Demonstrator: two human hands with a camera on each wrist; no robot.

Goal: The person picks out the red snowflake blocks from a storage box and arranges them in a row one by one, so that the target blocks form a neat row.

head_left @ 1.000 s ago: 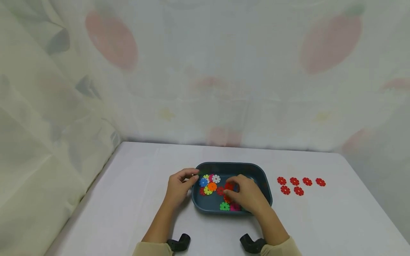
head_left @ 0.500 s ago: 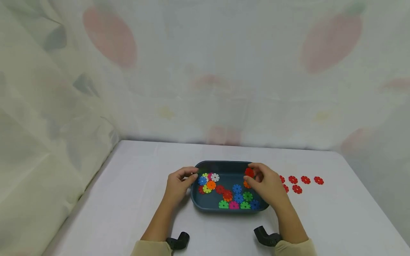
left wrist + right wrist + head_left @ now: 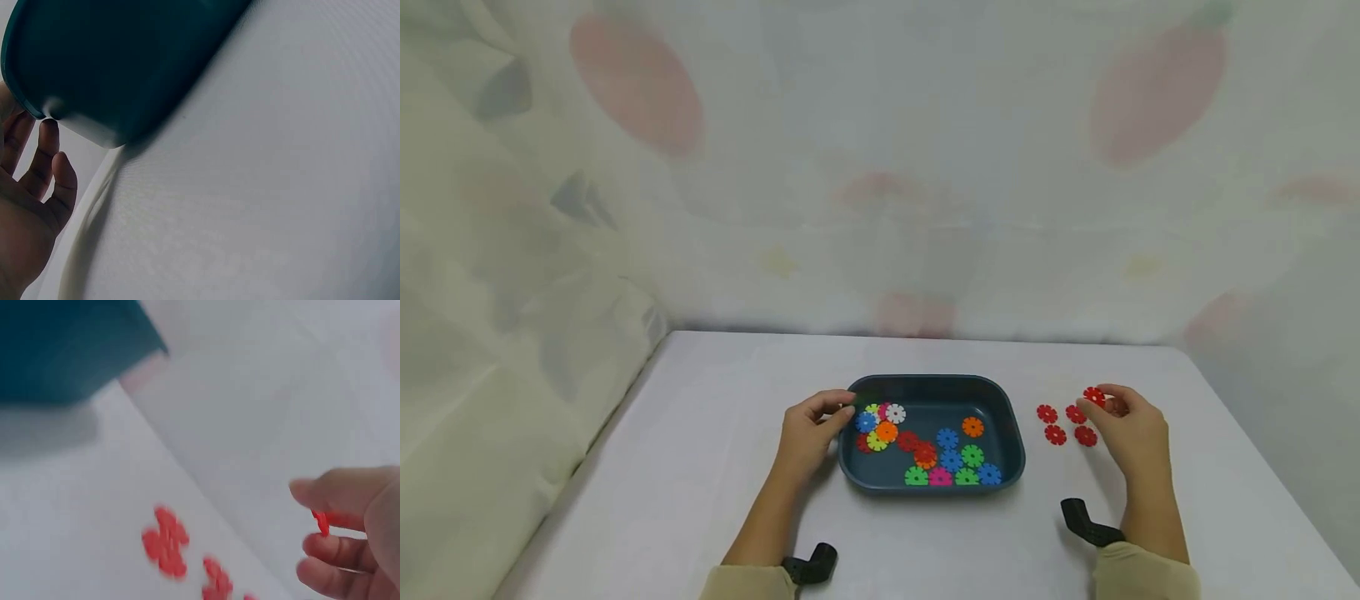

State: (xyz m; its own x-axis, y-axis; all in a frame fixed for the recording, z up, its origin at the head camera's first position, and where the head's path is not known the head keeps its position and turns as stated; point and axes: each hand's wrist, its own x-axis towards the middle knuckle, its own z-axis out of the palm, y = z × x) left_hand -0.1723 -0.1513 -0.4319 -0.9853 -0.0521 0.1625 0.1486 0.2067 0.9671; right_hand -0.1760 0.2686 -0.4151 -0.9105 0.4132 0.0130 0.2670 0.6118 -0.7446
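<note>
My left hand [image 3: 808, 432] holds the left rim of the dark teal tray [image 3: 1019, 433], thumb and fingertips at its edge. In the left wrist view, curled fingers [image 3: 45, 150] show beside the tray wall [image 3: 94, 75]. Beyond the tray's right side, my right hand [image 3: 1133, 429] pinches a red notched plastic disc [image 3: 1094, 395] between thumb and fingers; its edge also shows as a red piece [image 3: 321, 522] in the right wrist view. Several matching red discs [image 3: 1056, 434] lie close to that hand on the white table, some perhaps hidden behind it.
Inside the tray lie several mixed notched discs: blue [image 3: 947, 437], green [image 3: 972, 455], orange [image 3: 973, 427], pink [image 3: 940, 476], white, yellow and red. Curtain-like cloth [image 3: 880, 167] with strawberry prints hangs along the back and left of the table [image 3: 760, 375].
My right hand has picked a red disc from inside the tray and carried it right, over the red discs on the table. The left hand stays at the tray's left rim.
</note>
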